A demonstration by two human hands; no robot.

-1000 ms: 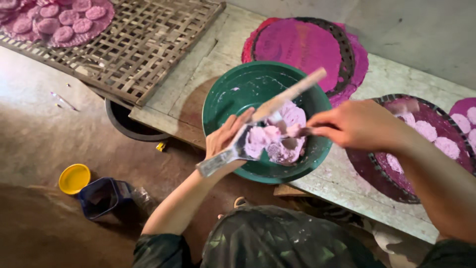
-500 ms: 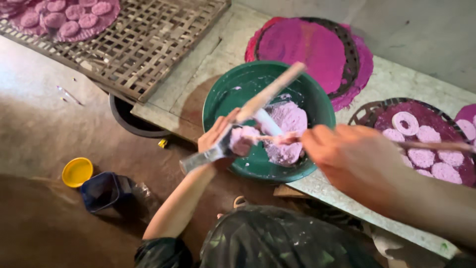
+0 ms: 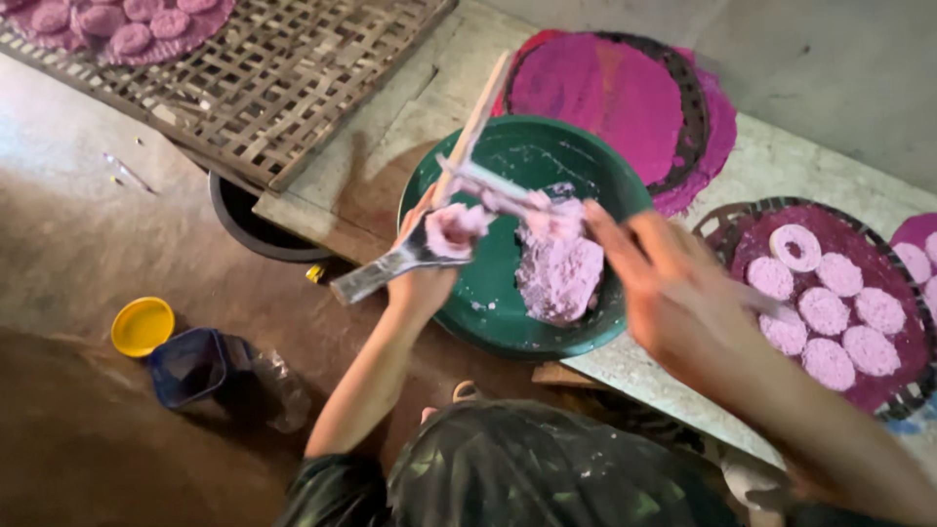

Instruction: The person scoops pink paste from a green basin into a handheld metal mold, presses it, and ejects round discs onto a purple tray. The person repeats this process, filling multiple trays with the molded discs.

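1. Pink paste now sits as a lump on the flat metal scraper (image 3: 390,265), lifted off the heap since a second ago; left hand (image 3: 422,283) at the green basin's (image 3: 488,322) near rim, fingers clamped on the scraper.
2. Rest of the pink dough (image 3: 558,273) stays heaped inside the basin, wooden stick (image 3: 475,125) leaning across it.
3. Right hand (image 3: 673,293) swung lower and closer, blurred, pulling a thin tool (image 3: 488,182) over the lump; fingers curled round its handle, looks like shaping has started.
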